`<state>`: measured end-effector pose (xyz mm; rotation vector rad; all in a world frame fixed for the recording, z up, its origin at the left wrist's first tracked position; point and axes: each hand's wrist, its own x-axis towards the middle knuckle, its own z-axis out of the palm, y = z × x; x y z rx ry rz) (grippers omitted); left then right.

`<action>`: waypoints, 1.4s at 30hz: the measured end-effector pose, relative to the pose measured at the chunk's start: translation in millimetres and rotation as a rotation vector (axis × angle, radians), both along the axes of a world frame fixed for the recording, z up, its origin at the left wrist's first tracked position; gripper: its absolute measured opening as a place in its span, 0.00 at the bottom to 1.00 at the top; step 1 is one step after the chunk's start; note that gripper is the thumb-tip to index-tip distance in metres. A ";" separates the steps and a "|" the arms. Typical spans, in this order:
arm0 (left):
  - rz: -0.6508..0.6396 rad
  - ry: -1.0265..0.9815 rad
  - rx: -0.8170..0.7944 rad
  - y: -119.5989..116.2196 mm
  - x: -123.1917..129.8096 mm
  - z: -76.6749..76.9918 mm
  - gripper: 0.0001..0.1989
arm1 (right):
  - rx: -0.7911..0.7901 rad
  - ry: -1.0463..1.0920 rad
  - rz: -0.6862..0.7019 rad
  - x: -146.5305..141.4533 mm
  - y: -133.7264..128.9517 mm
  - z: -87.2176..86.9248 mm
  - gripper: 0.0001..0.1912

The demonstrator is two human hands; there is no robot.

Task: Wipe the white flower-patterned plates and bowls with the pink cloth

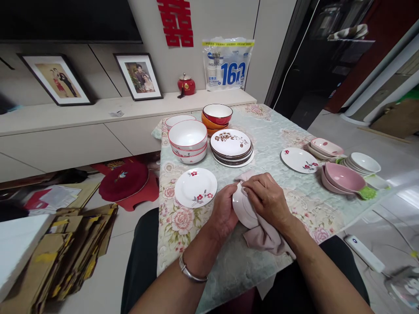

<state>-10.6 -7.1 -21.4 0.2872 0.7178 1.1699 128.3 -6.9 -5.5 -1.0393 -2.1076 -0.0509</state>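
Observation:
My left hand (225, 210) grips the left edge of a white plate (242, 210), which is tilted above the front of the table. Bunched against that plate is a pale pink cloth (266, 235), pinched in my right hand (266, 198) at the rim. The cloth hides the plate's right side and hangs down toward the table. Left of my hands, a white plate with red flowers (195, 187) lies flat. Beyond them stands a stack of brown-patterned plates (231, 144). A similar flowered plate (299, 160) rests to the right.
Red-rimmed white bowls (188, 135) and red and orange bowls (218, 114) are stacked at the far left of the flowered tablecloth (271, 144). Pink bowls (343, 176) and small white bowls (365, 162) stand near the right edge. A red stool (126, 183) and flattened cardboard (78, 248) are on the floor.

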 end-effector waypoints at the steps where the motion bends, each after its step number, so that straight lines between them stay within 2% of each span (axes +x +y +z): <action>1: -0.020 -0.028 -0.015 0.1 0.1 0.9 0.07 | 0.003 -0.002 0.023 -0.2 -0.4 0.5 0.07; 4: -0.051 -0.065 -0.048 -0.1 0.2 3.5 0.07 | 0.018 -0.014 0.007 2.3 1.1 -2.2 0.07; 8: -0.026 -0.008 -0.038 -1.2 -0.2 5.3 0.10 | 0.038 -0.034 -0.165 7.1 5.4 -8.7 0.08; 10: -0.007 0.019 -0.043 -2.0 -0.2 5.6 0.12 | 0.043 -0.047 -0.208 7.2 5.8 -9.8 0.08; 19: 0.065 0.003 -0.043 -4.1 2.0 9.8 0.11 | 0.016 -0.040 -0.026 -1.2 0.3 -6.0 0.08; 26: 0.096 0.056 -0.065 -4.6 3.5 14.1 0.13 | 0.028 -0.022 -0.201 5.9 7.1 -12.7 0.08; 32: 0.093 0.038 -0.060 -4.1 2.5 14.2 0.13 | -0.004 0.000 -0.029 1.2 2.8 -9.7 0.08; 38: 0.049 0.076 -0.025 -3.0 2.0 11.0 0.15 | -0.026 0.012 -0.113 2.1 4.7 -13.3 0.09; 42: 0.031 0.092 -0.012 -3.7 1.6 8.9 0.14 | -0.042 0.010 -0.092 3.0 5.5 -14.9 0.09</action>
